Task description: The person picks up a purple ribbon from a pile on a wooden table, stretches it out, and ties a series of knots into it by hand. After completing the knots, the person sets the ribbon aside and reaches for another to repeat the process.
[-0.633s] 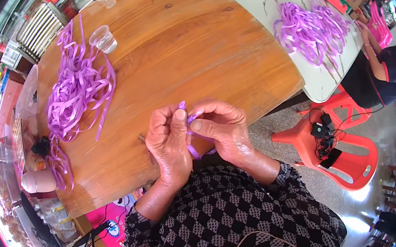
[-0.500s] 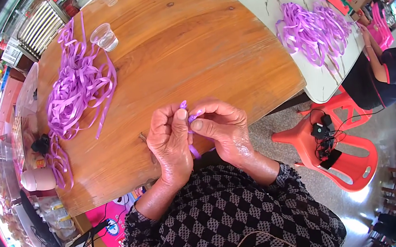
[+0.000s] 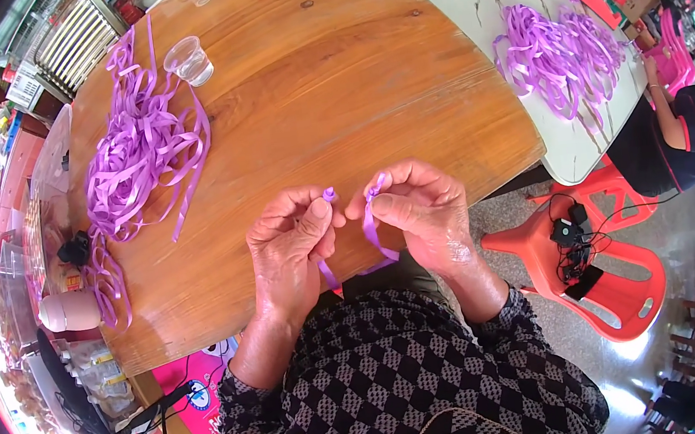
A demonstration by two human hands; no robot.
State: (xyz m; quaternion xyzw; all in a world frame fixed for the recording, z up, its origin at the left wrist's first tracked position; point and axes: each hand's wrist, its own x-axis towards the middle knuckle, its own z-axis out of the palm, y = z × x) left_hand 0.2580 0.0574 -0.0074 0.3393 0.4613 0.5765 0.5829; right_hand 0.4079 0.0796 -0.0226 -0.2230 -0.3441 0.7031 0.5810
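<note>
From my head: my left hand (image 3: 284,246) pinches a purple ribbon tip (image 3: 329,194); just beside it, my right hand (image 3: 429,216) pinches a dangling purple strip (image 3: 370,225), both above the wooden counter's (image 3: 293,112) near edge. Leftward lies a ribbon heap (image 3: 130,177).

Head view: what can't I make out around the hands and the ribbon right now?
All in the head view:
- Purple ribbon: its pinched part is hidden by the right hand's grip.
- Purple tip: the left hand hides whether it joins the strand below.
- Co-worker: head cut off by the dark rim.
</note>
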